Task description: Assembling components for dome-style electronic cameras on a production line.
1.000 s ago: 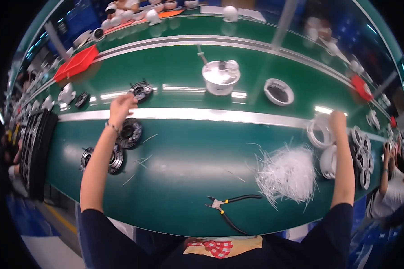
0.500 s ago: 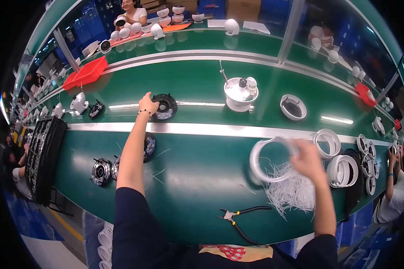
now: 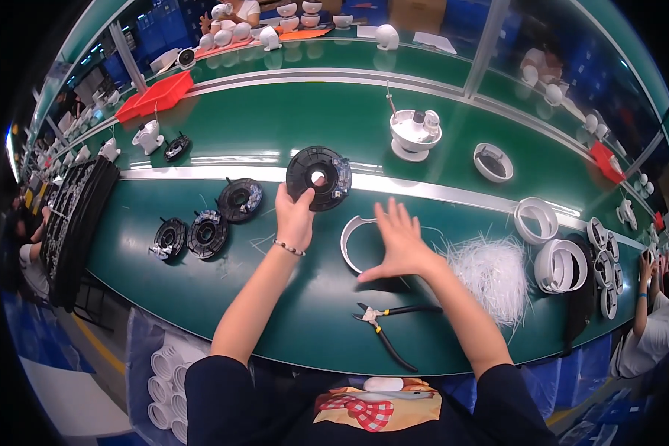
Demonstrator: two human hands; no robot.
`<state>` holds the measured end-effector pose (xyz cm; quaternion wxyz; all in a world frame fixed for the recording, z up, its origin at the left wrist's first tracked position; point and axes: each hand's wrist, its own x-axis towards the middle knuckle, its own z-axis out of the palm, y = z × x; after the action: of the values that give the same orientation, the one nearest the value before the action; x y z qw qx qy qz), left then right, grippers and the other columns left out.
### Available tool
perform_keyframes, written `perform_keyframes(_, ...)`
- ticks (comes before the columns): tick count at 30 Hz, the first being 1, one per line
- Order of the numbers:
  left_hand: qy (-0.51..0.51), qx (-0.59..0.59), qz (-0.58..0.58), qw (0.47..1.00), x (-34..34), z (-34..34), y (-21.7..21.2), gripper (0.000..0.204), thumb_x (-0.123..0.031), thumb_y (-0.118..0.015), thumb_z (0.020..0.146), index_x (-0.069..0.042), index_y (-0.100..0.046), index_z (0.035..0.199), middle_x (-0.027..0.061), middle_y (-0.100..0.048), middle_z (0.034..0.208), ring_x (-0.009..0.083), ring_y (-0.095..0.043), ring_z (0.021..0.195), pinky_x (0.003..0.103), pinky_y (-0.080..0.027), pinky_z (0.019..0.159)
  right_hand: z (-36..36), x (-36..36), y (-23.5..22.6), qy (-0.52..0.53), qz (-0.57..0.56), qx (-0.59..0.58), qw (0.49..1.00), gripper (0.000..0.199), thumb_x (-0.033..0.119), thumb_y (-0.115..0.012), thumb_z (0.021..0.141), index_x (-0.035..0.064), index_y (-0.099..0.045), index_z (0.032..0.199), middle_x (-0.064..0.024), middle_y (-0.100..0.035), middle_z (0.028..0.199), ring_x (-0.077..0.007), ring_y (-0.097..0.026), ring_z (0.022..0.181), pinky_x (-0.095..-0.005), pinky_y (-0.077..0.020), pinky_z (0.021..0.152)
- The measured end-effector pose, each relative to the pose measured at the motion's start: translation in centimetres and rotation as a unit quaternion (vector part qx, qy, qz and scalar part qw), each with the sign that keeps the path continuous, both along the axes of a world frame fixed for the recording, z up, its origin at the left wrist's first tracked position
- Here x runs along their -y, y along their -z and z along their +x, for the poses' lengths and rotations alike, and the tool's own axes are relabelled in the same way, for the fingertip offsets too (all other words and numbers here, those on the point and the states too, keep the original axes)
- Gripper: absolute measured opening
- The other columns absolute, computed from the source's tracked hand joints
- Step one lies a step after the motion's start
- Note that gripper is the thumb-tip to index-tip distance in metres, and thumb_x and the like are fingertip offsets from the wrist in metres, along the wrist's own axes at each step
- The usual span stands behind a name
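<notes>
- Hands first: the left hand (image 3: 296,215) pinched the lower edge of a black disc (image 3: 319,178) with a round hole in its middle, holding it up over the silver strip (image 3: 438,189) that ran along the green table (image 3: 312,320); the right hand (image 3: 400,241) lay flat with fingers spread wide, gripping nothing, its palm on the right side of a white ring (image 3: 353,241) that rested on the table.
- Packages and signs: a flat red tray (image 3: 154,97) sat at the far left of the table's back lane; a smaller red tray (image 3: 603,160) sat at the far right; a white sheet (image 3: 433,41) lay on the back bench; any print on these was too small to tell.
- Black discs on the table: three (image 3: 204,233) lay in a row left of the left hand; with the held one that made four; a stack of black trays (image 3: 74,223) stood at the left edge.
- White rings: two large ones (image 3: 537,219) lay to the right, beside a row of smaller ones near the table's right end, too crowded to count.
- Single items: one pair of black pliers (image 3: 383,327) lay near the front edge; one heap of white strands (image 3: 490,271) lay just right of the right forearm; one white bowl (image 3: 415,134) stood behind the strip, with one white-rimmed dish (image 3: 492,162) to its right.
</notes>
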<state>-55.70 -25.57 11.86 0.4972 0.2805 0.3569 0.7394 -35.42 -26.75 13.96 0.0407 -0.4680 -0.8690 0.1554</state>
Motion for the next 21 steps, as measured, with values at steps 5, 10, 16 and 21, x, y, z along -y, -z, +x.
perform_keyframes(5,-0.048,0.011,0.033,0.998,2.3,0.2,0.6,0.038,0.011,-0.045,0.08,-0.002,-0.034,0.115,0.0102,-0.046,0.113,0.0185,-0.05,0.101,0.033,-0.046,0.084,-1.6,-0.8,0.8,0.0,0.019,-0.034,0.999,0.123,0.049,-0.077,0.043,-0.0038,-0.013,0.133,-0.0299,-0.025,0.13,-0.0421,-0.029,0.118,-0.0478,-0.027,0.097)
perform_keyframes(10,-0.047,-0.018,0.075,0.996,3.1,0.8,1.7,0.053,0.016,-0.044,0.077,-0.003,-0.03,0.125,0.0093,-0.043,0.12,0.0195,-0.045,0.109,0.033,-0.04,0.091,-1.8,-2.5,1.3,0.16,-0.143,-0.523,0.825,0.116,0.039,-0.08,0.051,-0.0094,-0.012,0.131,-0.0254,-0.029,0.13,-0.0314,-0.037,0.117,-0.0362,-0.0341,0.095)
perform_keyframes(16,0.06,-0.004,0.054,0.997,4.7,2.6,2.2,0.057,0.017,-0.044,0.074,-0.004,-0.031,0.126,0.0076,-0.045,0.118,0.0188,-0.046,0.109,0.031,-0.04,0.091,-4.8,-0.5,-0.2,0.066,-0.043,-0.465,0.882,0.115,0.035,-0.081,0.051,-0.0078,-0.012,0.132,-0.0285,-0.029,0.129,-0.0319,-0.033,0.121,-0.0367,-0.0276,0.099)
perform_keyframes(21,0.334,0.151,0.066,0.928,5.7,-1.5,2.8,0.056,-0.027,-0.048,0.077,-0.005,-0.033,0.126,0.0125,-0.041,0.124,0.0261,-0.041,0.115,0.039,-0.035,0.095,-6.2,0.9,-1.4,0.007,0.024,-0.416,0.909,0.123,0.044,-0.08,0.046,-0.0094,-0.009,0.131,-0.0274,-0.026,0.129,-0.039,-0.028,0.117,-0.0429,-0.0258,0.099)
